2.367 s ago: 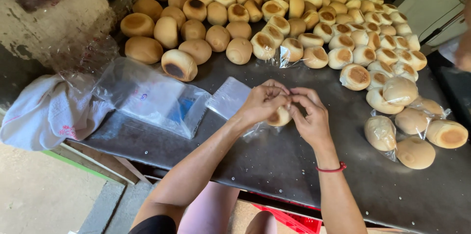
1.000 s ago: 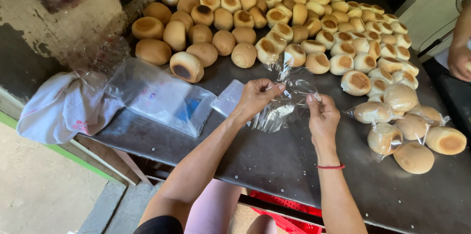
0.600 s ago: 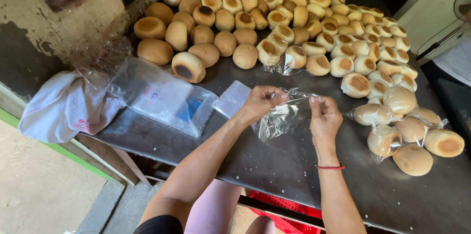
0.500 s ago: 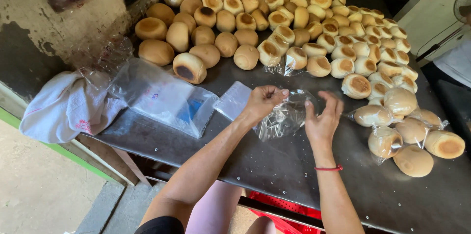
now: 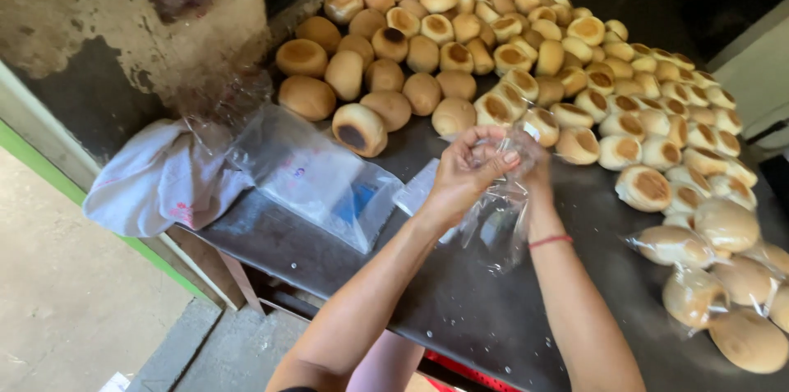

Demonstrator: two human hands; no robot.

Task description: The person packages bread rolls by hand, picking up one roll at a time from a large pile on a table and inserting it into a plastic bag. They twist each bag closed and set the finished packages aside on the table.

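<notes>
My left hand [image 5: 467,172] pinches the top edge of a small clear plastic bag [image 5: 496,228] that hangs empty above the dark table [image 5: 345,265]. My right hand [image 5: 532,163] is mostly hidden behind the bag and the left hand, gripping the bag's mouth from the other side; a red band is on that wrist. Just beyond my hands lie round browned buns [image 5: 454,115], spread in a large heap across the back of the table.
A stack of clear plastic bags [image 5: 316,174] lies at the left, with a white plastic bag [image 5: 160,182] at the table's edge. Several wrapped buns [image 5: 707,265] sit at the right. A worn wall [image 5: 107,22] rises at the left.
The wrapped bun I was holding is gone from my hands. I have picked up an empty clear bag, and both hands have come together at its mouth, closer to the bun heap.
</notes>
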